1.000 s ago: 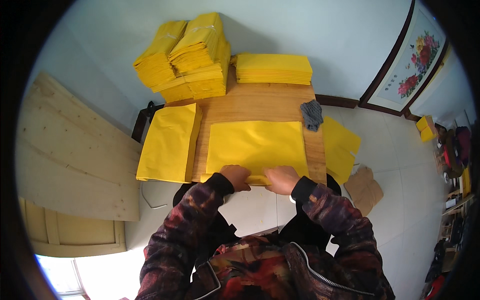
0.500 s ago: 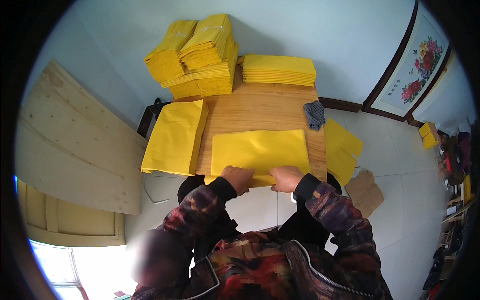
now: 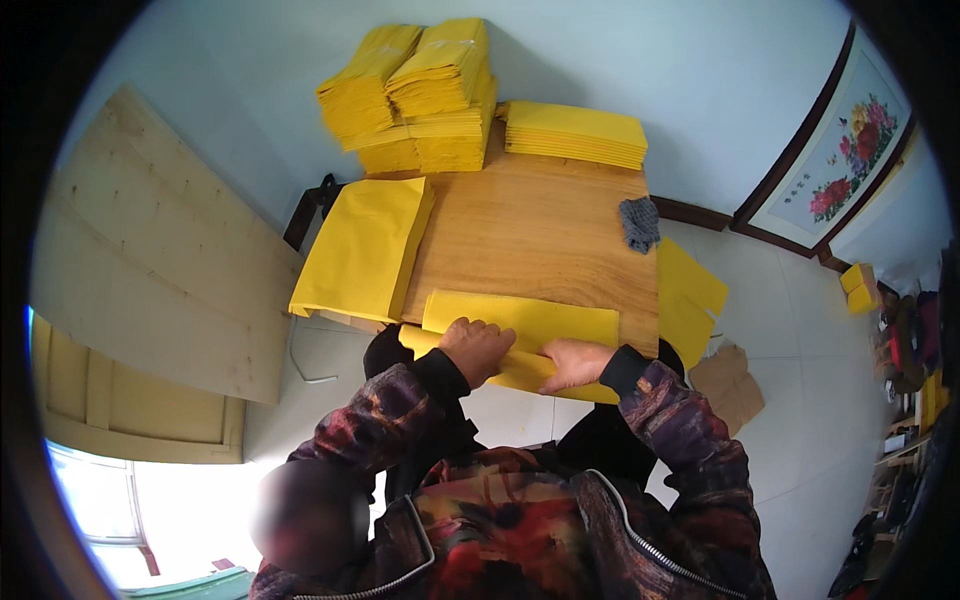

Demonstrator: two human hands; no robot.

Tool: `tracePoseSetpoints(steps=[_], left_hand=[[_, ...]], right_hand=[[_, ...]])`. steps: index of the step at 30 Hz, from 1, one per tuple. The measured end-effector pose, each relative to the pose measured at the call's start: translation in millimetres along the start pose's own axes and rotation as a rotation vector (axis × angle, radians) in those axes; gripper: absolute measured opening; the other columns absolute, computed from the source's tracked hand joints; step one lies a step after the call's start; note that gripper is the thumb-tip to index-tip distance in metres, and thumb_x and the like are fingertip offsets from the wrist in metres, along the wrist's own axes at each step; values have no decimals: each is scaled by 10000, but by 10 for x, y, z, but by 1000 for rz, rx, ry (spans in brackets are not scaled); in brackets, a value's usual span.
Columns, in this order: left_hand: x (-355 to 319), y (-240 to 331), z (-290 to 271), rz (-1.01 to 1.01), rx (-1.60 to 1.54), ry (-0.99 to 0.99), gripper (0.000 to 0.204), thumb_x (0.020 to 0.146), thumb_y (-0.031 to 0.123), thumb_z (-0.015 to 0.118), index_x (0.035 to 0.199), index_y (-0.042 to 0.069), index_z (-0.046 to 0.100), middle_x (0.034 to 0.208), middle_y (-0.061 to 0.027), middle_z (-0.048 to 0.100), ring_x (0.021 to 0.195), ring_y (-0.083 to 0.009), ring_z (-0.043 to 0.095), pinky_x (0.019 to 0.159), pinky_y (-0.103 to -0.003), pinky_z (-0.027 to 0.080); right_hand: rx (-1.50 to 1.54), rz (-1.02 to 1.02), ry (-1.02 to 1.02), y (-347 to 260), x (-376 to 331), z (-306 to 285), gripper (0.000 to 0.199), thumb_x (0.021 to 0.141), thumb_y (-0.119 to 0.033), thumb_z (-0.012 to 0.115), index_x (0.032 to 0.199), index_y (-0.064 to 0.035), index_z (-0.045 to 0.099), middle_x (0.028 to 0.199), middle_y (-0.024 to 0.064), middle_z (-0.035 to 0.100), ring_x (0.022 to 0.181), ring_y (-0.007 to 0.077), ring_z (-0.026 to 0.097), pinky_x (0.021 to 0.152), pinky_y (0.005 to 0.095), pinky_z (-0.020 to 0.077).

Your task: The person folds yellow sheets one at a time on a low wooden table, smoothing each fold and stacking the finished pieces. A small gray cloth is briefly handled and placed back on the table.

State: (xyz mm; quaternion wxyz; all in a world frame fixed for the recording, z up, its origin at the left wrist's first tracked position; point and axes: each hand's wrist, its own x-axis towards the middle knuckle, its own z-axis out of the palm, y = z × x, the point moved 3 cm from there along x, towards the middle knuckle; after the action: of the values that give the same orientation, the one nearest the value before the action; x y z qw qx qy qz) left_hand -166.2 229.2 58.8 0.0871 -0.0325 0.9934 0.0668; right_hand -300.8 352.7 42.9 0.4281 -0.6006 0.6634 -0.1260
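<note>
A yellow paper stack (image 3: 560, 315) lies at the table's front edge, its near part raised and curved over toward me. My left hand (image 3: 478, 352) is closed on the left of the raised part, knuckles up. My right hand (image 3: 578, 365) grips it farther right, its thumb pointing left along the paper and its other fingers partly hidden. The near part overhangs the table edge above my lap. Left of my hands, a thick pile of yellow paper (image 3: 365, 245) lies on the table.
Tied yellow paper bundles (image 3: 435, 80) stand stacked at the back left of the wooden table (image 3: 530, 235), beside a folded yellow stack (image 3: 575, 133). A grey cloth (image 3: 639, 223) lies at the right edge. Yellow sheets (image 3: 688, 297) and brown paper (image 3: 727, 388) are to the right, below table height.
The near part of the yellow paper has been folded up farther over the rest. My left hand has moved up onto it, and the whole view has shifted slightly.
</note>
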Motion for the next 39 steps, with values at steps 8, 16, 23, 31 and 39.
tracePoseSetpoints(steps=[8,16,23,31,39], left_hand=[[-106,-126,8,34,-439,-342,362,717,260,730,943,27,571,826,-170,642,883,-360,621,745,-450,477],[-165,-24,-23,-38,-98,-127,276,702,196,691,926,53,614,858,-148,667,870,-329,644,750,-425,497],[-179,-56,-159,-5,-130,-174,321,698,240,746,939,67,623,888,-157,667,882,-345,639,756,-436,499],[-127,-221,-51,55,-532,-503,336,693,210,718,980,57,636,911,-162,675,887,-354,639,781,-444,506],[-166,-28,-119,69,85,124,220,723,236,729,848,95,616,815,-118,662,864,-321,652,738,-441,499]], right_hand=[[-604,5,405,-287,-161,132,277,734,-217,724,834,-15,564,790,147,656,774,333,651,690,445,504],[-305,43,179,-257,-140,107,410,734,-271,730,952,40,577,943,255,650,967,403,614,811,460,487],[-255,-46,119,-225,-148,81,450,731,-261,740,1023,48,592,917,222,668,874,349,646,764,376,510],[-581,35,377,-381,-244,170,390,709,-220,759,951,6,553,878,202,664,823,366,649,697,428,514],[360,-32,-98,-173,-128,252,490,704,-313,778,1022,13,598,952,238,651,920,347,634,779,410,498]])
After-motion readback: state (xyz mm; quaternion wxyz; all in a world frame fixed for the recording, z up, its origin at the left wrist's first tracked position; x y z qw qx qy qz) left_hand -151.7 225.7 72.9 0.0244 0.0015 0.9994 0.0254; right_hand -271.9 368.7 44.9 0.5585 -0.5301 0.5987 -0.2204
